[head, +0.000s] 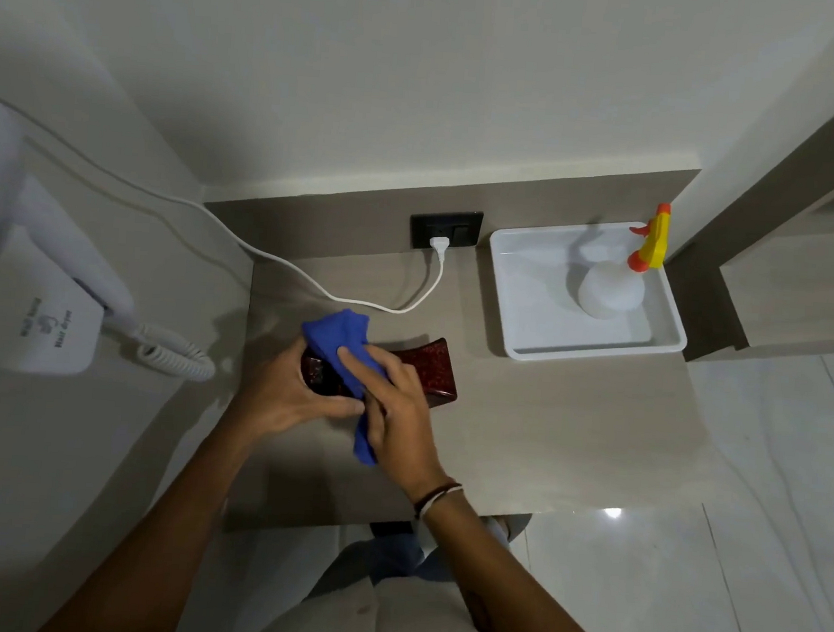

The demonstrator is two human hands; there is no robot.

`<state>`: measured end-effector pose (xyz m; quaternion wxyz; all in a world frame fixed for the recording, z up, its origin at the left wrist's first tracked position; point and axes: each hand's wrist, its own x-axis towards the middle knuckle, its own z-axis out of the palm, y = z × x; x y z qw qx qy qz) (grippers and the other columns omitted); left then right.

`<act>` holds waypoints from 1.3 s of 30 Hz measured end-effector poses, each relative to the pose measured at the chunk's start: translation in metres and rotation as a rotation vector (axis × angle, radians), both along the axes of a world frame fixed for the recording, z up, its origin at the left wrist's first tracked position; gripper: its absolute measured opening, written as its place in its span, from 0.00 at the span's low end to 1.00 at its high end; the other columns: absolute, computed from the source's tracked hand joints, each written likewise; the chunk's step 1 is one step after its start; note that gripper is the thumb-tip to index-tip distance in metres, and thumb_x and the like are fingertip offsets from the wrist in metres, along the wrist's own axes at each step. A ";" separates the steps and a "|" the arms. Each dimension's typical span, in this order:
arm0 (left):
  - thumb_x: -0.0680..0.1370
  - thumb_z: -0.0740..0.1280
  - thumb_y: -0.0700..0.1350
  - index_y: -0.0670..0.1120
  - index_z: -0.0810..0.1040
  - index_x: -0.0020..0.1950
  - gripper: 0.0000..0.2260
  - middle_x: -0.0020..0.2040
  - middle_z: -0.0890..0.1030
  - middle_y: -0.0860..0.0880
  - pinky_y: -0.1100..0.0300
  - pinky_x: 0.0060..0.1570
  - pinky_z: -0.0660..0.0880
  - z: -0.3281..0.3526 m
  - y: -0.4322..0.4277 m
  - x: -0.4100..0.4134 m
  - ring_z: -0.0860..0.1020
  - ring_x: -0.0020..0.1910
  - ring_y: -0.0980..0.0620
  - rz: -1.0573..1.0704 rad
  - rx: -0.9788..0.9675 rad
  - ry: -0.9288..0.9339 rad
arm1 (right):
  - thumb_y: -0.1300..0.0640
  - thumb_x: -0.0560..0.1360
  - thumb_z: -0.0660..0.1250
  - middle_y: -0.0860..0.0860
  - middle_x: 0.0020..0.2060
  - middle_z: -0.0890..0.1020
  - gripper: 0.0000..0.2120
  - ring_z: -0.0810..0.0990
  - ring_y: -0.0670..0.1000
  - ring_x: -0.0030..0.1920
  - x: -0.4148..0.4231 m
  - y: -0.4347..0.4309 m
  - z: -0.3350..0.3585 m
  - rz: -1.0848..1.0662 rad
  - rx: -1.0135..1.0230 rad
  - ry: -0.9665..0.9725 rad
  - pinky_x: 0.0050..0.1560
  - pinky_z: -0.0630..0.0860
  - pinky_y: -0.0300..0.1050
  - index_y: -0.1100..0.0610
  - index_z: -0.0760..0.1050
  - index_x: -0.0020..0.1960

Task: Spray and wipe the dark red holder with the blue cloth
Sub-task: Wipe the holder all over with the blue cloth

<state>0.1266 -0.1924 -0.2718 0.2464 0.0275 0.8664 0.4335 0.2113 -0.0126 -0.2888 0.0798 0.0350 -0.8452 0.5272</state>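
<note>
Both forearms enter from the lower edge and meet over the counter. I read the left hand as the clamp: its fingers curl around the near-left end of the dark red holder, pinching it so it cannot slide under load. I read the right hand as the working tool: palm down, fingers laid flat and pressed together on the blue cloth, which is draped over the holder's left half with one tail hanging toward me. The holder's right end shows bare, resting on the counter near its middle.

I judge the spray step complete, since the spray bottle stands parked in the white tray at the back right, well apart from both hands (neither hand is free to reach it anyway). Wiping is in progress; the uncovered right end probably needs a pass. The white cable lies behind the work area, clear of the stroke.
</note>
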 end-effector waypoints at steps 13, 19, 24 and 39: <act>0.63 0.78 0.69 0.52 0.74 0.69 0.40 0.51 0.87 0.41 0.59 0.22 0.72 0.026 0.017 0.004 0.85 0.33 0.41 0.199 -0.033 -0.203 | 0.68 0.84 0.65 0.59 0.67 0.82 0.20 0.83 0.61 0.64 -0.005 0.101 -0.061 -0.436 -0.558 -0.584 0.68 0.82 0.59 0.59 0.75 0.75; 0.65 0.55 0.87 0.64 0.72 0.62 0.37 0.56 0.80 0.65 0.61 0.51 0.72 0.039 0.021 0.003 0.80 0.55 0.55 0.106 -0.051 -0.070 | 0.64 0.86 0.63 0.59 0.59 0.85 0.14 0.85 0.58 0.55 -0.014 0.090 -0.063 -0.500 -0.865 -0.640 0.62 0.84 0.57 0.59 0.79 0.70; 0.62 0.51 0.89 0.50 0.67 0.78 0.57 0.66 0.75 0.52 0.51 0.60 0.69 0.025 0.019 0.009 0.76 0.70 0.45 0.130 -0.239 -0.092 | 0.61 0.85 0.63 0.60 0.52 0.86 0.09 0.85 0.56 0.47 -0.025 0.087 -0.060 -0.533 -0.849 -0.731 0.55 0.85 0.54 0.61 0.82 0.60; 0.62 0.85 0.63 0.41 0.49 0.87 0.67 0.87 0.43 0.48 0.45 0.84 0.49 0.020 0.020 0.023 0.40 0.86 0.49 -0.265 -0.438 0.436 | 0.58 0.85 0.66 0.64 0.57 0.86 0.13 0.86 0.66 0.57 -0.044 0.094 -0.055 -0.552 -0.606 -0.805 0.64 0.83 0.65 0.63 0.79 0.66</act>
